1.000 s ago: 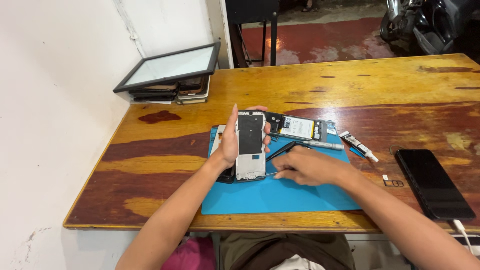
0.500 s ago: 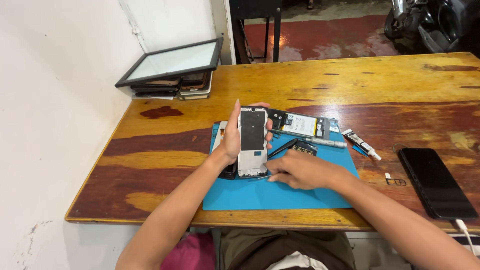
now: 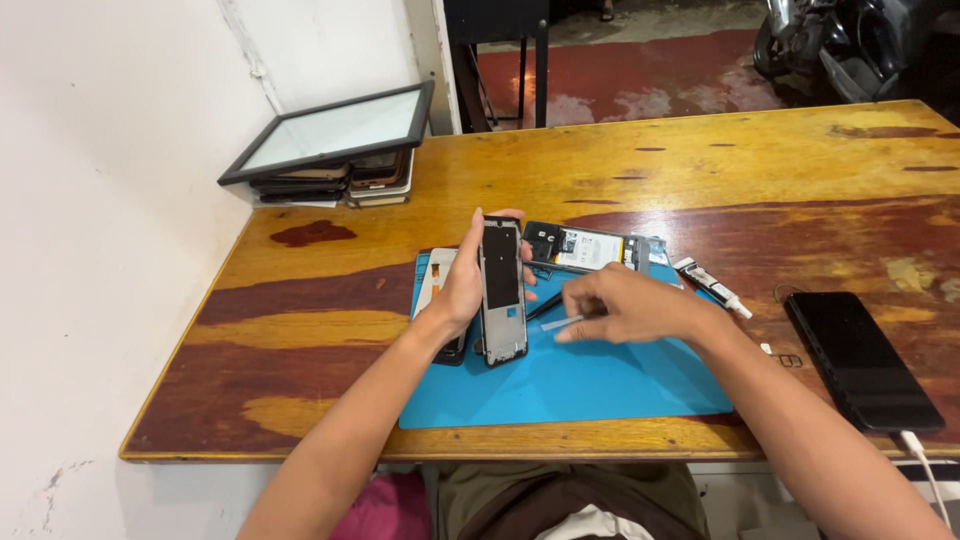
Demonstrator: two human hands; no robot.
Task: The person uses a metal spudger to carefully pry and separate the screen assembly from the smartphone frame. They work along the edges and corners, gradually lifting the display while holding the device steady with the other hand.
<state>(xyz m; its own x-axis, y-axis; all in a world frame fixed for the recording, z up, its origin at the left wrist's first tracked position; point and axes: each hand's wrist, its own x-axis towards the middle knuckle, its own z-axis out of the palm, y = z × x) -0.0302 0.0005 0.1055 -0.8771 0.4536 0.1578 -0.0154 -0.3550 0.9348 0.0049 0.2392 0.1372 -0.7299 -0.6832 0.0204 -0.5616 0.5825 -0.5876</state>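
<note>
Worktop (image 3: 640, 160): wooden, worn varnish in yellow and dark red patches, set against a white wall at its left edge.
Mat (image 3: 580, 385): blue, flat at the near edge of the worktop, under both hands.
Stack of screens (image 3: 330, 150): a dark-framed tablet panel on top of several flat devices, at the far left corner.
Black phone (image 3: 862, 360): face up near the right near corner, a white cable (image 3: 925, 470) plugged into its near end.
Phone frame (image 3: 503, 292): opened, silver-edged with a dark inner panel, standing tilted on the mat's left part.
Opened phone body (image 3: 588, 250): lies at the mat's far edge, just beyond the right hand.
Left hand (image 3: 468, 285): fingers wrapped round the phone frame, holding it by its long edges.
Right hand (image 3: 625, 305): thumb and fingers pinched on a thin tool (image 3: 560, 322), its tip near the frame's lower half.
Small tube (image 3: 712, 288): white, just right of the right hand.
</note>
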